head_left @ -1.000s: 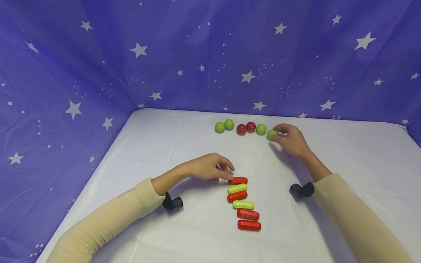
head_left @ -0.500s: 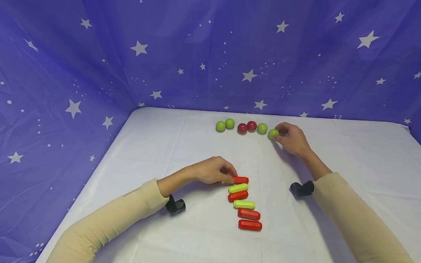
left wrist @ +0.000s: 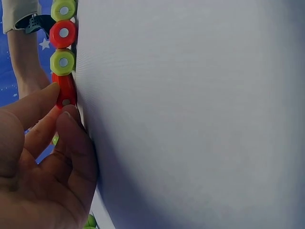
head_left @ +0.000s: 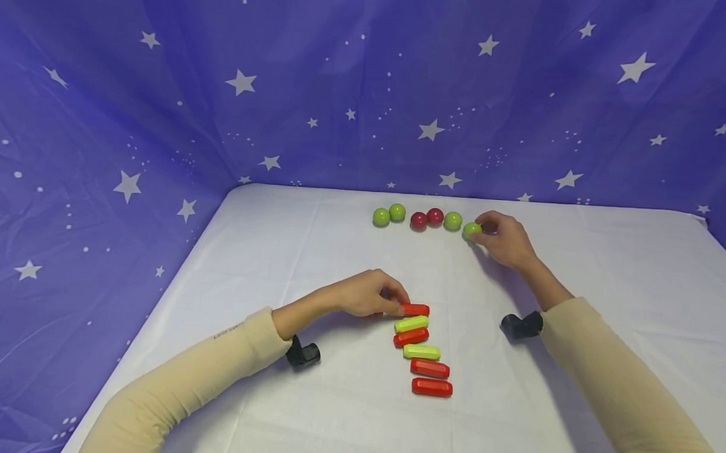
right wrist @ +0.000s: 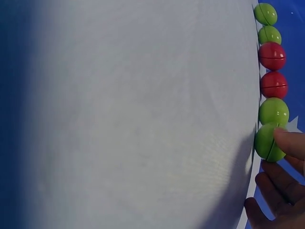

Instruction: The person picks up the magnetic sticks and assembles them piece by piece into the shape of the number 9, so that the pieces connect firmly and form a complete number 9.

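In the head view my left hand (head_left: 369, 293) pinches the left end of the farthest red ribbed stick (head_left: 415, 310). The left wrist view shows the thumb on one side of this red stick (left wrist: 65, 90) and a fingertip by its end. Farther back on the right, my right hand (head_left: 505, 241) holds a green ball (head_left: 472, 230) between thumb and fingers. That green ball (right wrist: 270, 143) shows a dark seam in the right wrist view, close against another green ball (right wrist: 274, 111). Fingers partly cover both held things.
Toward the front lie a yellow-green stick (head_left: 411, 324), a red stick (head_left: 411, 337) and several more in a staggered column. Two red balls (head_left: 419, 221) and more green balls (head_left: 381, 217) line the back of the white tablecloth (head_left: 247, 221). A starry blue curtain (head_left: 369, 85) hangs behind.
My left hand has moved slightly right and down, and its fingers have closed on the far red stick. The right hand stays at the green ball, almost still.
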Demonstrator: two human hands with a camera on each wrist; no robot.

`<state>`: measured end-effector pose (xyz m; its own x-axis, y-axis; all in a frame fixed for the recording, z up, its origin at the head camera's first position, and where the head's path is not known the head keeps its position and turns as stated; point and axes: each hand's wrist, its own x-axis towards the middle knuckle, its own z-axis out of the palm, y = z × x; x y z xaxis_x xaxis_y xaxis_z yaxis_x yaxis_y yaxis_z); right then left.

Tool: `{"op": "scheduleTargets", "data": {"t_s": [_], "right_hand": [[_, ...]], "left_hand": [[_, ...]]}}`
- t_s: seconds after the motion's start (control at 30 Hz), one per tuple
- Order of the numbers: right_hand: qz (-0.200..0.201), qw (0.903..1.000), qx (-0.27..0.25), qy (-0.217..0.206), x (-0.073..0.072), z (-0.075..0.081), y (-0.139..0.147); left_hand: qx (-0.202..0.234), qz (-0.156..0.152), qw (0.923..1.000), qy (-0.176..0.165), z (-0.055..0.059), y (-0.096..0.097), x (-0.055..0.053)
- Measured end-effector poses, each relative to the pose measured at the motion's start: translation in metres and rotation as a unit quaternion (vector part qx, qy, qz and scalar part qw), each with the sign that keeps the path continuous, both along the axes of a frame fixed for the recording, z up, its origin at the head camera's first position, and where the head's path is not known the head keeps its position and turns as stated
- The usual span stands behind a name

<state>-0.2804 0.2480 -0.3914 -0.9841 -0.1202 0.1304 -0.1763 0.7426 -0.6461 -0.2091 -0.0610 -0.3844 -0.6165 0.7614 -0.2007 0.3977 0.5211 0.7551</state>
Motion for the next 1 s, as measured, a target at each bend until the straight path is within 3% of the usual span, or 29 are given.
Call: {"op": "scheduleTargets", "data": {"t_s": [0.37, 0.77, 1.0], "right_hand": [[0.025, 0.9995, 0.021, 0.002, 0.012, 0.006, -0.005], [0.113, 0.9931, 0.027, 0.02, 0.049, 0.009, -0.029], [0.125, 0.9916, 0.029, 0.021, 0.06, 0.006, -0.034]], "left_hand": [[0.005, 0.002, 1.0, 0.004, -0.003, 0.0, 0.001], [0.002, 0.005, 1.0, 0.005, -0.002, 0.0, 0.001], [0.004, 0.009, 0.9999, 0.002, -0.003, -0.001, 0.0]]}}
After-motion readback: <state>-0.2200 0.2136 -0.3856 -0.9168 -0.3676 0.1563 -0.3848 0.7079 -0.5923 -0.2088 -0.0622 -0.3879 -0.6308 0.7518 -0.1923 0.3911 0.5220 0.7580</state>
